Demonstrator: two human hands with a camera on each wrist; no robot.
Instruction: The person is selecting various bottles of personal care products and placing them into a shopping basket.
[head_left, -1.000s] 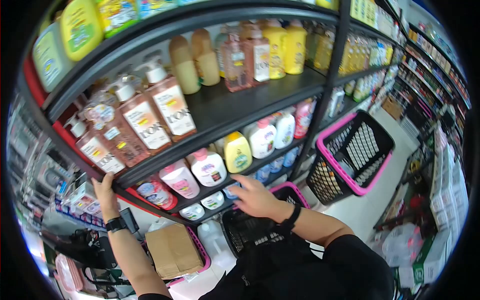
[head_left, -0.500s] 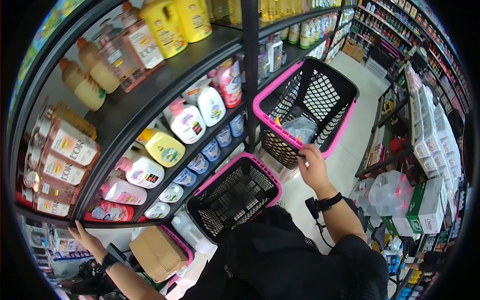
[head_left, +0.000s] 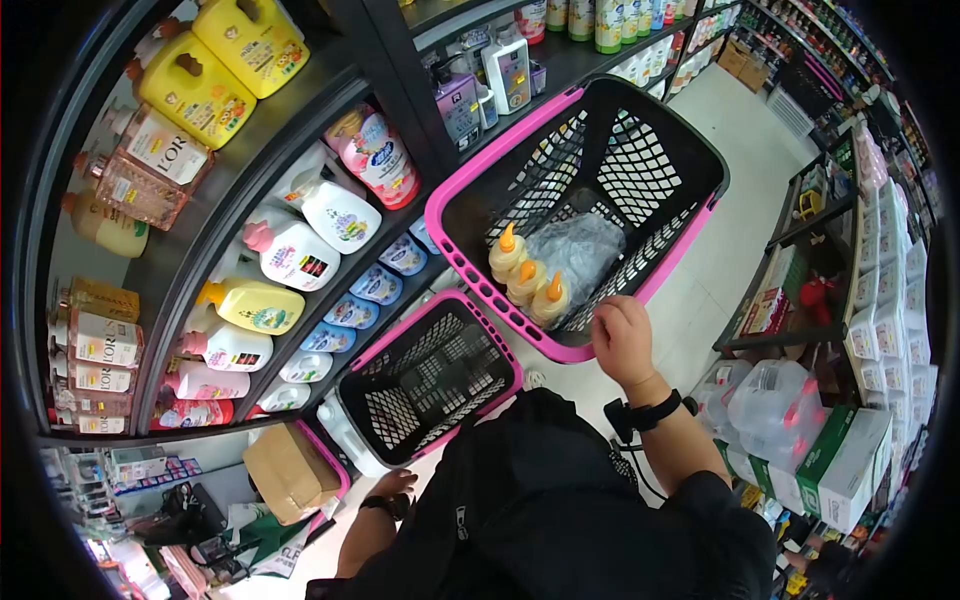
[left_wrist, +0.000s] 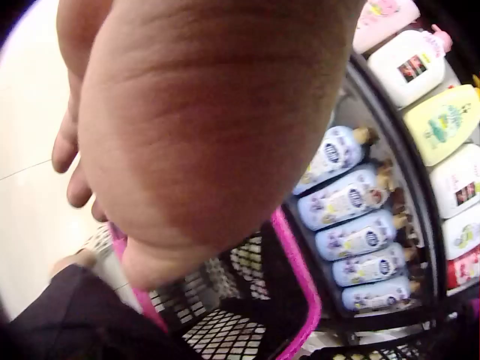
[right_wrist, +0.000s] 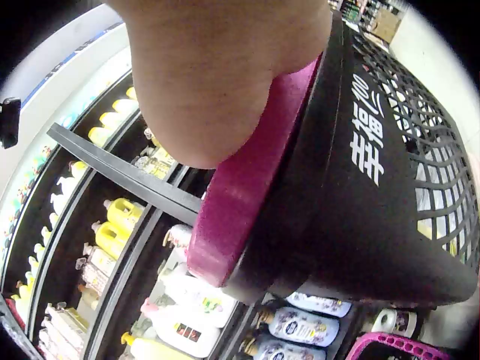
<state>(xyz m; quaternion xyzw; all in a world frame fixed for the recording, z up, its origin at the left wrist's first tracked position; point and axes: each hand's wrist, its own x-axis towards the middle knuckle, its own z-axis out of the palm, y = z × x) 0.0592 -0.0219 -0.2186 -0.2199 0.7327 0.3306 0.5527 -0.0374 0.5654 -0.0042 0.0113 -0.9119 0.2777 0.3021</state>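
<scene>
Black plastic mesh shopping basket with a pink rim, standing in the aisle just in front of the black metal shelving, higher than the second basket. What bears it from below is hidden.

Right hand sits on the near part of the rim, fingers curled over the pink edge and gripping it. The right wrist view shows the palm pressed down on that edge. From these fingers the basket lies straight ahead, away from the body. Its long axis appears to run outward from the hand, roughly along the shelf front, though the lens bends this. The right hand is the nearer by far.

Left hand hangs low at the person's side, well apart from the held basket. Its fingers hang loosely bent and hold nothing.

Inside the held basket:
- three cream bottles with orange caps, side by side against the near wall;
- one crumpled clear plastic bag, just beside them.

Below and to the left stands one empty black-and-pink mesh basket. Beyond it sits one brown cardboard box, in a third pink-rimmed container. The left wrist view shows five blue-labelled bottles in a row on a low shelf.
</scene>
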